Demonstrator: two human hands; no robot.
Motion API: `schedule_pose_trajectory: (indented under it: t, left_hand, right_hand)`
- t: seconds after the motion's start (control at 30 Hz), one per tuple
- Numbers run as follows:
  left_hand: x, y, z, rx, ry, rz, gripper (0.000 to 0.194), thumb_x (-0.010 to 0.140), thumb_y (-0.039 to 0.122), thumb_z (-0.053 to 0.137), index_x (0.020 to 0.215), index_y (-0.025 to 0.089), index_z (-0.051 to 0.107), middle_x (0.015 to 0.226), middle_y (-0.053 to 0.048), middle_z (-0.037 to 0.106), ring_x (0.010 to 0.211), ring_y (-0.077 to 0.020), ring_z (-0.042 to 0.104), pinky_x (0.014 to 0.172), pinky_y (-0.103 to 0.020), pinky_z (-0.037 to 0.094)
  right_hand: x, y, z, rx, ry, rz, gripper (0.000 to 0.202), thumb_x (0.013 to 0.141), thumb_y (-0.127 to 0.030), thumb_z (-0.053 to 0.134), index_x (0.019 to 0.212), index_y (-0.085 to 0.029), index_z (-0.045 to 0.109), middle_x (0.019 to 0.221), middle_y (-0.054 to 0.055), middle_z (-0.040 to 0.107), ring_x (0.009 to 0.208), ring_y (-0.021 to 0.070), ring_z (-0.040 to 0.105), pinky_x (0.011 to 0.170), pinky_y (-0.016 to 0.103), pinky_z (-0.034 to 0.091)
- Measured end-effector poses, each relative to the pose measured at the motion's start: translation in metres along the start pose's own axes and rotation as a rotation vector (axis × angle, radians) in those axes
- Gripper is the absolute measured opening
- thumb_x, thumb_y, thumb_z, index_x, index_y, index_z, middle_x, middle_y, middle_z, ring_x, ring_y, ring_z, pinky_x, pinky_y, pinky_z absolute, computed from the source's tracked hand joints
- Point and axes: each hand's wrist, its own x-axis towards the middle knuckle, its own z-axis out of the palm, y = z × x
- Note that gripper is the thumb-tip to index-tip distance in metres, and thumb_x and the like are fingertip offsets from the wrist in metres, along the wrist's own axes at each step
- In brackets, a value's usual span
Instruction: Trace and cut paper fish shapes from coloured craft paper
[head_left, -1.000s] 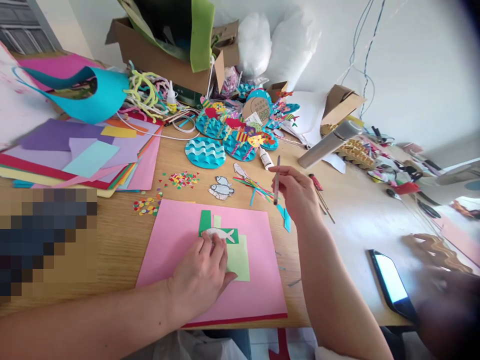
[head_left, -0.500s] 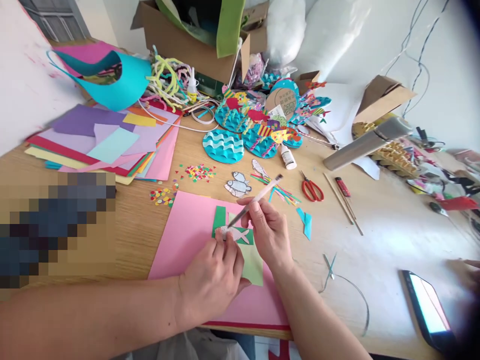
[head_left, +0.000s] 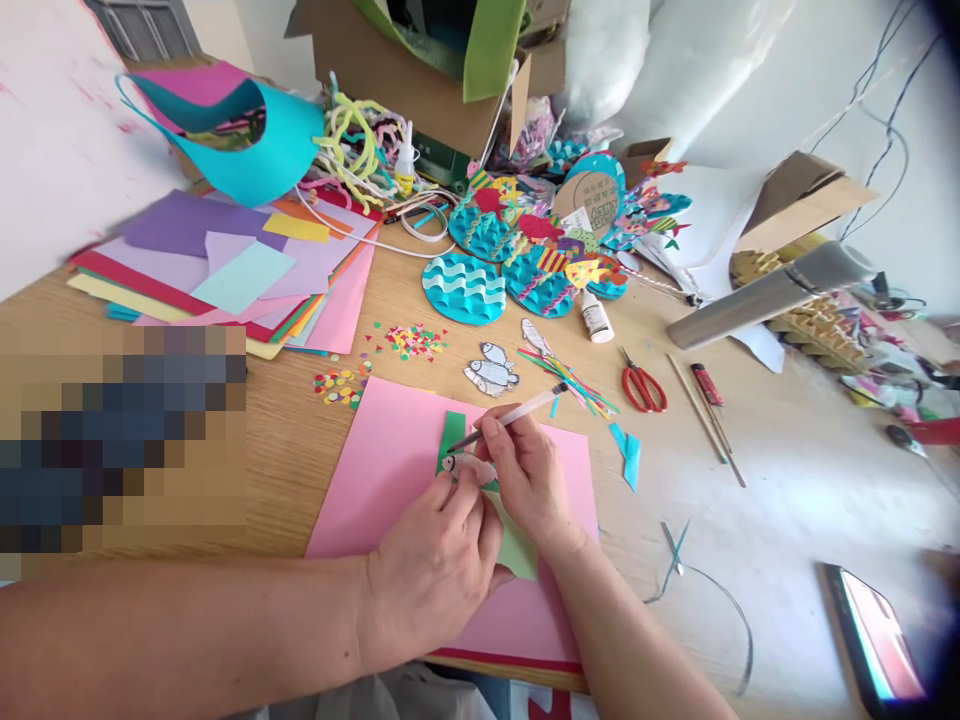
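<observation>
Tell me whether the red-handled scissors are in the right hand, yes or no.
No, the red-handled scissors lie on the table, while the right hand holds a pen.

left hand (head_left: 435, 560) bare | right hand (head_left: 529, 475) bare | left forearm (head_left: 262, 620): dark mole (head_left: 346, 654) | grey garment (head_left: 394, 695)

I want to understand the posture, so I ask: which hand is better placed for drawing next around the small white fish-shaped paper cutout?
Probably the right hand: it grips a slim translucent pen with its tip near the cutout. The left hand touches the cutout, seemingly steadying it.
</observation>
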Motion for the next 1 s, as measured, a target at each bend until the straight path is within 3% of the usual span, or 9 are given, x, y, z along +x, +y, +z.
schedule_pose_trajectory:
  t: [0.2, 1.0]
  left_hand:
    - [-0.0011, 0.0013, 0.0015, 0.013, -0.013, -0.018, 0.053, 0.090, 0.049, 0.053, 0.113, 0.002, 0.063, 0.113, -0.025, 0.068, 0.109, -0.0347, 0.061, 0.095, -0.045, 0.039]
    - [0.0010, 0.0004, 0.0024, 0.036, -0.025, 0.004, 0.050, 0.093, 0.045, 0.048, 0.115, 0.002, 0.062, 0.115, -0.025, 0.067, 0.109, -0.0338, 0.061, 0.097, -0.048, 0.038]
  right_hand:
    - [0.0014, -0.0031, 0.0022, -0.049, -0.046, 0.001, 0.018, 0.097, -0.034, 0.044, 0.089, -0.021, 0.054, 0.068, -0.002, 0.058, 0.059, 0.0111, 0.057, 0.060, 0.024, 0.048]
    - [0.0024, -0.0042, 0.0028, -0.115, -0.073, -0.012, 0.016, 0.095, -0.032, 0.045, 0.088, -0.021, 0.054, 0.070, 0.000, 0.062, 0.060, 0.0127, 0.059, 0.060, 0.025, 0.048]
